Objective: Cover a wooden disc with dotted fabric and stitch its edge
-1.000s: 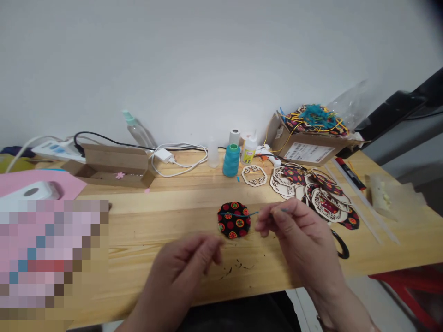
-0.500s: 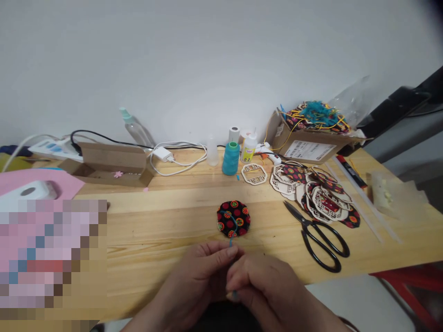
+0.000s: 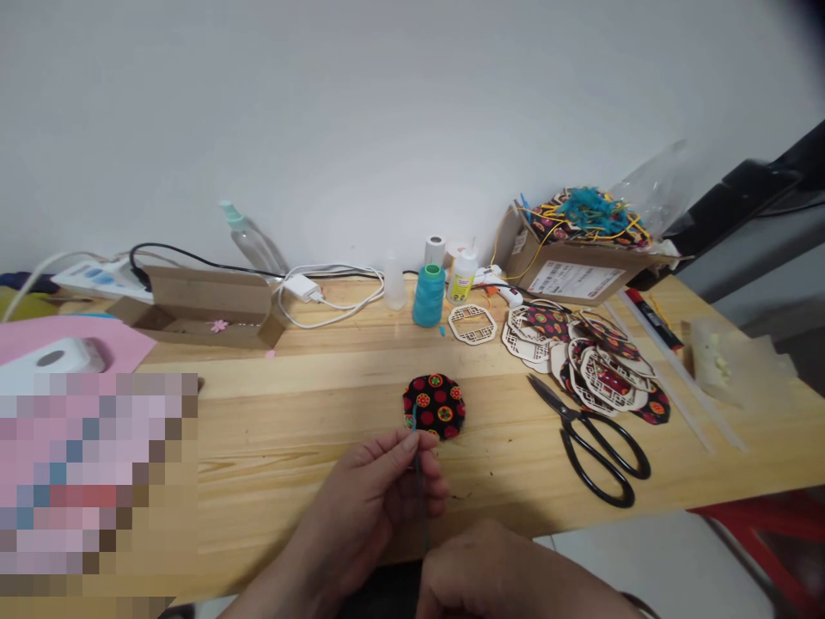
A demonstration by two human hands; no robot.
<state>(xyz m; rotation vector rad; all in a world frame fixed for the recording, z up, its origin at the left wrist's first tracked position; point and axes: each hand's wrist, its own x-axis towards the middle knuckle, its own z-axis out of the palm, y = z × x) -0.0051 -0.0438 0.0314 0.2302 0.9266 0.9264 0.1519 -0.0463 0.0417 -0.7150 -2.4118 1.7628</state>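
A teal cord (image 3: 421, 507) runs between my two hands. My left hand (image 3: 387, 481) pinches it between thumb and forefinger, and a short end sticks up past the fingertips. Lower down, near the table's front edge, my right hand (image 3: 483, 572) is closed around the cord's other part; its fingertips are mostly hidden. Just beyond my left fingertips lies a round black fabric pad (image 3: 438, 404) with red and orange flower patterns. To the right, black-handled scissors (image 3: 573, 421) rest with blades pointing away. A teal thread spool (image 3: 429, 297) stands farther back.
A pile of wooden lattice frames and fabric pads (image 3: 593, 365) lies right, with a single frame (image 3: 473, 325) beside it. Behind are a glue bottle (image 3: 462, 279), a glue gun (image 3: 506, 288) and a full cardboard box (image 3: 573, 271). An open box (image 3: 206, 318) sits left.
My right hand has moved down and toward me, drawing out the cord between my hands. My left hand has shifted slightly up, and the cord no longer lies across the fabric pad.
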